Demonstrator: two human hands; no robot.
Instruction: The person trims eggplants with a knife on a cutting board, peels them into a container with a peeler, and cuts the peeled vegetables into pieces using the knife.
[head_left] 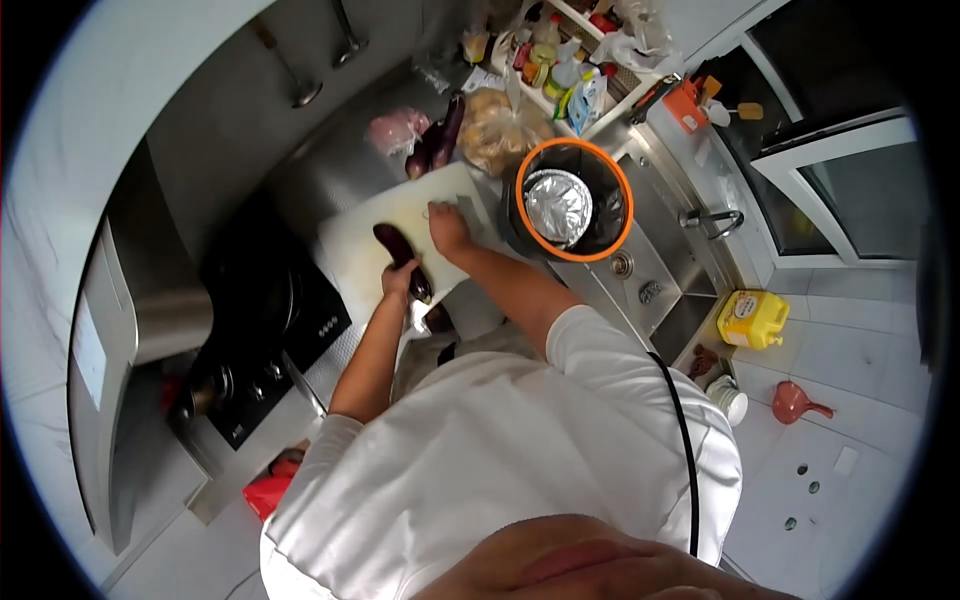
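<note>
A dark purple eggplant (393, 241) lies slantwise over the white cutting board (353, 235), its lower end near the board's front edge. My left hand (398, 277) is wrapped round that lower part. Farther up the board, my right hand (448, 230) rests with its fingers curled down. Right beside it is a flat grey, blade-like shape (470, 212), and a small dark ring shows by the fingertips. Whatever sits under those fingers is hidden. More eggplants (450, 130) lie behind the board.
An orange-rimmed black bin (518, 215) with a foil-lined inside stands right of the board, next to the sink (660, 270). Behind are a bag of potato-like produce (492, 130) and a pink bagged item (397, 130). A black stove (260, 300) is at left.
</note>
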